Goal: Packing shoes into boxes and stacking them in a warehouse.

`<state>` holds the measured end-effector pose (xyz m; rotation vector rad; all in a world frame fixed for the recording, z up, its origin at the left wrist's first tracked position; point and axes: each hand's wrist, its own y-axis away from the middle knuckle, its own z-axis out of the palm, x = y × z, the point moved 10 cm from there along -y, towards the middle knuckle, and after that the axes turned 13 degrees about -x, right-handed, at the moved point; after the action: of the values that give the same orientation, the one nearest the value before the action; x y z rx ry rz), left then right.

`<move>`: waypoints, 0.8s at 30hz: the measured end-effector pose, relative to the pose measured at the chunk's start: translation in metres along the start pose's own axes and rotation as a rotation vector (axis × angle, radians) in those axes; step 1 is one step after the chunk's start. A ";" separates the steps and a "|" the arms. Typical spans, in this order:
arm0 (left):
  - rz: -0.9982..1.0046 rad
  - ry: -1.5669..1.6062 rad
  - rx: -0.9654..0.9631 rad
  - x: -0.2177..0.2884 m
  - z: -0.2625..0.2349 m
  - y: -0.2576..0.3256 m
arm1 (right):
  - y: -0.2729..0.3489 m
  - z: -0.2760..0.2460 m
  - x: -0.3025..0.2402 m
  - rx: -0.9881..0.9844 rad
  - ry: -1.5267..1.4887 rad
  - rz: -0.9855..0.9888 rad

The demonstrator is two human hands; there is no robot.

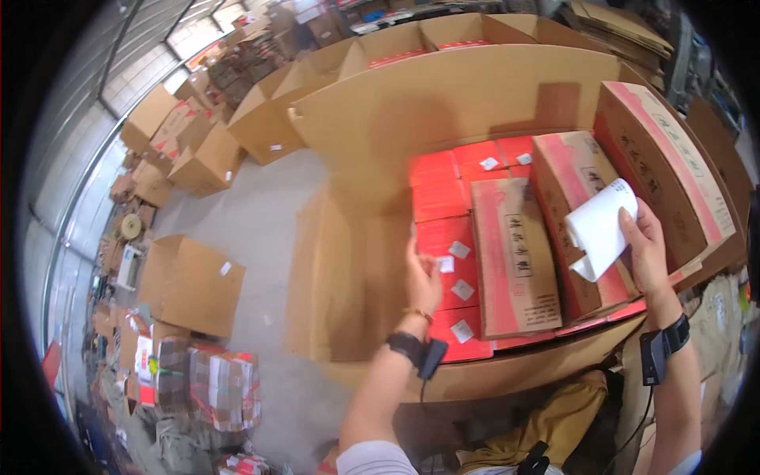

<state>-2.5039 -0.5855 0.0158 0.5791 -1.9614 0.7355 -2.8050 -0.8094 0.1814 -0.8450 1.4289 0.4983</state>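
Observation:
My left hand [423,286] is over the red boxes [443,202], slightly blurred. Its fingers are closed around a small white label [446,264] at the fingertips, beside other white stickers [461,290] on the red tops. My right hand [651,252] grips a curled strip of white label paper [603,226] between thumb and fingers. The red boxes are packed in rows inside a large open brown carton [324,269]. On top of them lie a brown-and-pink carton [518,253] and a second similar one [574,162], partly behind the paper.
A third long carton [665,166] stands at the right end. More open cartons [388,51] line the far side. To the left, an open carton [194,285] and a taped bundle [226,388] sit on the grey floor [261,222]. Flattened cardboard [621,28] is stacked at the far right.

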 end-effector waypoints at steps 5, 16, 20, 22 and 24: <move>-0.052 -0.124 -0.018 -0.061 0.017 -0.093 | 0.003 -0.001 -0.001 0.029 -0.026 0.017; -0.127 -0.505 -0.089 -0.066 0.046 -0.167 | 0.001 0.000 0.001 -0.005 -0.069 0.086; -0.315 -0.730 0.033 -0.049 0.066 -0.180 | 0.004 -0.009 0.009 0.037 -0.084 0.118; -0.317 -0.576 -0.015 -0.099 0.050 -0.210 | 0.004 0.003 -0.002 0.015 -0.083 0.089; -0.204 -0.377 -0.288 -0.171 -0.023 -0.236 | -0.005 0.042 -0.021 -0.108 -0.097 0.041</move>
<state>-2.2574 -0.7198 -0.0655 0.7665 -2.2576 0.2180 -2.7766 -0.7772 0.2002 -0.8677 1.3413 0.6443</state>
